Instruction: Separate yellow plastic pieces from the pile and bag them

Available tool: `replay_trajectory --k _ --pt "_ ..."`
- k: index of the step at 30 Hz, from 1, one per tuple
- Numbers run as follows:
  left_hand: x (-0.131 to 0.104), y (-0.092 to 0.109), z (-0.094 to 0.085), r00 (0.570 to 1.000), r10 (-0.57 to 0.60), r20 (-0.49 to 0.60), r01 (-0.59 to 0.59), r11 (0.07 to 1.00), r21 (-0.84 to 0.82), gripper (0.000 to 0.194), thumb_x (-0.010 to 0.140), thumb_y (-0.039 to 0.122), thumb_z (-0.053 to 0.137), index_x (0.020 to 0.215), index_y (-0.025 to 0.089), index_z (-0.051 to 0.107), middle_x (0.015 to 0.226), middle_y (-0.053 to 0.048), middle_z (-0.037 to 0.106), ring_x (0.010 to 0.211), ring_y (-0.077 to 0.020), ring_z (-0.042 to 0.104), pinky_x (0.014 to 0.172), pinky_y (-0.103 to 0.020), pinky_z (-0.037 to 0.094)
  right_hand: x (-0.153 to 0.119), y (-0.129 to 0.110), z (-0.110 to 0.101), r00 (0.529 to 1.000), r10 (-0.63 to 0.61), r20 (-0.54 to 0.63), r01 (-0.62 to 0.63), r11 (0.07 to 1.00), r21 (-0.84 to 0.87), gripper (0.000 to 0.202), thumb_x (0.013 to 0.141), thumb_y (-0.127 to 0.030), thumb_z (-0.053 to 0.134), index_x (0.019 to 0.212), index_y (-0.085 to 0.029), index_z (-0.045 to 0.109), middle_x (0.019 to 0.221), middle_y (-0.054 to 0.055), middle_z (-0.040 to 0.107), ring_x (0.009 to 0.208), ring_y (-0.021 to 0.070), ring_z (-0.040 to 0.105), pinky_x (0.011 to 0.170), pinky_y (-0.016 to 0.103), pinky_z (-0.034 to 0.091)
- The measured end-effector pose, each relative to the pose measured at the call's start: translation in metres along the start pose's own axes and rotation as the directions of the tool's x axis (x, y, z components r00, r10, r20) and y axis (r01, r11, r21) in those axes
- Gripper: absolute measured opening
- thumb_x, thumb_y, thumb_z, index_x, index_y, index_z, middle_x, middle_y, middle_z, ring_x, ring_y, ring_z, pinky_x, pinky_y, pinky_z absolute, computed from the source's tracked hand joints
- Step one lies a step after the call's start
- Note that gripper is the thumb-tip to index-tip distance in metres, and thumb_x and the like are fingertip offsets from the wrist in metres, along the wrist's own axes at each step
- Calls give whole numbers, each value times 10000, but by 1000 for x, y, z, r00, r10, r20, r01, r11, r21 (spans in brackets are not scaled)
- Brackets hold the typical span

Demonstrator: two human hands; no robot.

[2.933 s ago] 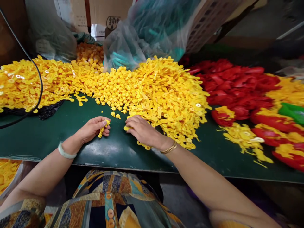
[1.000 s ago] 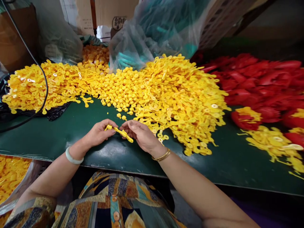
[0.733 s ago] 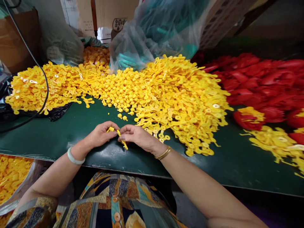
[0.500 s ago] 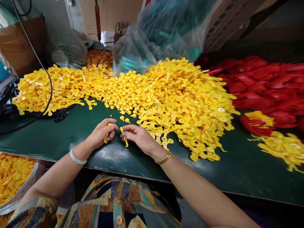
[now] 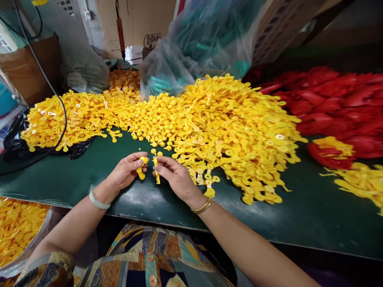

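My left hand (image 5: 127, 170) pinches a yellow plastic piece (image 5: 140, 172) with rounded ends between thumb and fingers. Just to its right, my right hand (image 5: 175, 175) holds another thin yellow piece (image 5: 157, 175), seen nearly edge-on. The two pieces are a small gap apart, above the green table (image 5: 125, 203). Behind my hands lies a long heap of yellow parts: small knobs (image 5: 155, 119) in the middle and flat pieces with ringed ends (image 5: 233, 127) on the right. A few loose knobs lie just beyond my fingertips.
Red parts (image 5: 338, 107) are piled at the right, near a smaller yellow pile (image 5: 362, 183). A black cable (image 5: 54, 85) hangs at the left. Clear bags (image 5: 206, 52) and an orange tool (image 5: 120, 34) are at the back. A bag of yellow parts (image 5: 20, 227) sits lower left.
The piece in my left hand has turned and shows more of its flat side. My hands' pieces now have a clearer gap between them. The camera view has shifted slightly.
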State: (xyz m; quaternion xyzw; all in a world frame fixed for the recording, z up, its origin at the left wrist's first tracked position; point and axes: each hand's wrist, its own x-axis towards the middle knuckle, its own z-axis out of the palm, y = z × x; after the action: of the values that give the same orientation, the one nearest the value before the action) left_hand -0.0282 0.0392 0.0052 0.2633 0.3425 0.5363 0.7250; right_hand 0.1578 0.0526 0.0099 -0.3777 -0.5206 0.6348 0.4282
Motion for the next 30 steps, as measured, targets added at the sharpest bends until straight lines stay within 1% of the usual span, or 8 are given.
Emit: replay_trajectory --k 2,5,8,13,18,22,26,30 --pt "1 -2 1 1000 4 10 -3 1000 -11 375 691 188 817 1038 128 690 886 -55 720 727 -106 662 687 -206 530 0 2 0 999 -34 3 34 999 -16 312 762 -348 739 1052 -245 692 895 -1 678 775 139 650 784 312 564" --pt "2 -5 1 1000 13 20 -13 1000 -15 349 682 194 827 997 130 690 848 -49 719 733 -124 672 716 -234 536 0 6 0 996 -84 26 86 993 -80 298 789 -343 716 1070 -249 687 932 10 691 839 153 657 825 315 554" --pt "2 -7 1 999 22 31 -21 1000 -4 348 678 208 833 983 130 684 836 -52 723 721 -135 680 730 -255 540 0 7 0 993 -113 41 118 985 -129 287 812 -347 692 1081 -248 680 935 15 700 855 161 664 844 317 545" --pt "1 -8 1 999 23 37 -24 999 24 369 668 229 843 985 131 681 844 -52 726 706 -133 680 725 -262 541 -1 6 0 994 -98 47 104 981 -163 297 819 -375 681 1092 -256 674 926 17 708 865 177 676 841 326 549" --pt "-1 -7 3 1000 26 11 -26 998 59 385 653 248 853 977 132 682 850 -49 726 694 -132 676 713 -263 537 -1 7 -1 996 -74 48 83 975 -206 317 819 -398 672 1102 -255 673 945 27 718 876 188 679 840 335 552" --pt "-2 -8 6 999 47 -4 -46 995 92 384 648 261 854 964 129 679 830 -43 722 676 -128 670 715 -269 532 -1 6 0 997 -82 17 83 965 -250 284 823 -375 663 1076 -249 678 938 24 710 865 185 676 830 327 551" --pt "-2 -10 7 996 84 -8 -82 988 131 393 651 280 852 969 133 675 822 -39 719 677 -128 664 713 -271 524 -4 2 2 993 -118 -14 107 937 -331 235 827 -325 655 1046 -245 682 943 24 711 861 184 672 835 326 544" --pt "-2 -13 5 994 105 5 -105 984 144 392 657 290 848 970 135 671 821 -35 717 682 -125 659 715 -268 518 -6 -2 5 990 -139 -17 125 931 -342 210 838 -312 641 1034 -244 671 930 24 713 832 181 675 815 322 546"
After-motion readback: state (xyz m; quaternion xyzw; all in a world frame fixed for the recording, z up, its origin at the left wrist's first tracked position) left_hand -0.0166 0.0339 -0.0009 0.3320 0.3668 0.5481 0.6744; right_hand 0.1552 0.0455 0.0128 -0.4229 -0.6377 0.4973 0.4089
